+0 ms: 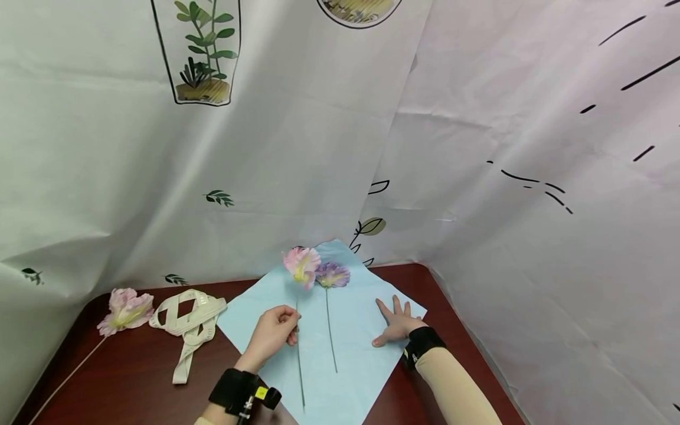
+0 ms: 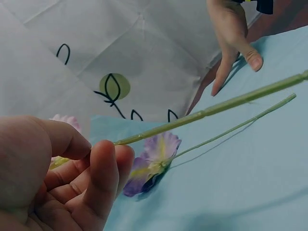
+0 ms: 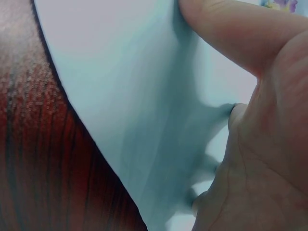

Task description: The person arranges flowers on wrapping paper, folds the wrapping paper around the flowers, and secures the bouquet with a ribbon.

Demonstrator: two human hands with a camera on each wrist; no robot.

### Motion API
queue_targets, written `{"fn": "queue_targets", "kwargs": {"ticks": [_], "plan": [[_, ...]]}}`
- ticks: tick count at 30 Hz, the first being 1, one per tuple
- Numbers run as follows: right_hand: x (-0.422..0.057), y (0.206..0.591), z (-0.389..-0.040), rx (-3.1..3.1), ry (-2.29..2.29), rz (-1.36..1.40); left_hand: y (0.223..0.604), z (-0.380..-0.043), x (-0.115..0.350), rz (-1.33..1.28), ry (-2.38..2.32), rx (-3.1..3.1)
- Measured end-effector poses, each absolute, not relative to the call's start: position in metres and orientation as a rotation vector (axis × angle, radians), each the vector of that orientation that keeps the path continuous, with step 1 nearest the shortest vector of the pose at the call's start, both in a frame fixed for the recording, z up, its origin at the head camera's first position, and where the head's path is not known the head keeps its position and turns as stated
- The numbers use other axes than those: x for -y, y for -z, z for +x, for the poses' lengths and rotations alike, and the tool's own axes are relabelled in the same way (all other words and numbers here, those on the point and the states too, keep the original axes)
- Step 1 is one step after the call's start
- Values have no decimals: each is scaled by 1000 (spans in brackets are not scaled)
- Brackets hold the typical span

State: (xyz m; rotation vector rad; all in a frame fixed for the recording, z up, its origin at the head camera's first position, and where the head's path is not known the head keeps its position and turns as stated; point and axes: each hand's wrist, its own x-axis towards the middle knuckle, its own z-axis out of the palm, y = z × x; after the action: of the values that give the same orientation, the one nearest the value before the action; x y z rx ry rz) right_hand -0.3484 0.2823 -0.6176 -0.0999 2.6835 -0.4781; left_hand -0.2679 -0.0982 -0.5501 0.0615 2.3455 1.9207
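Observation:
My left hand point(image 1: 276, 332) pinches the green stem of a pink artificial flower point(image 1: 301, 264) between thumb and fingers. In the left wrist view that stem point(image 2: 207, 111) runs out past the fingertips, above the paper. A purple artificial flower point(image 1: 333, 275) lies on the light blue wrapping paper point(image 1: 366, 366), just right of the pink one, its thin stem pointing toward me. On the paper's right corner rests my right hand point(image 1: 397, 322), fingers spread, holding nothing. The right wrist view shows its thumb point(image 3: 231, 24) and fingertips touching the sheet near its edge.
Another pink flower point(image 1: 125, 311) lies at the table's left with its long stem toward me. Beside it is a loosely coiled cream tape measure point(image 1: 183, 319). The dark red table point(image 1: 133, 383) meets a printed white cloth point(image 1: 297, 147) at the back and right.

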Motion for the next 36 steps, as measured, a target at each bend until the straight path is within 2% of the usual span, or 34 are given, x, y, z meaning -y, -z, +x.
{"fn": "queue_targets", "kwargs": {"ticks": [21, 36], "plan": [[-282, 622, -351, -2675, 430, -82, 568, -322, 54, 245, -1712, -2442], [-284, 625, -354, -2676, 393, -76, 577, -338, 34, 160, -1755, -2381]]}}
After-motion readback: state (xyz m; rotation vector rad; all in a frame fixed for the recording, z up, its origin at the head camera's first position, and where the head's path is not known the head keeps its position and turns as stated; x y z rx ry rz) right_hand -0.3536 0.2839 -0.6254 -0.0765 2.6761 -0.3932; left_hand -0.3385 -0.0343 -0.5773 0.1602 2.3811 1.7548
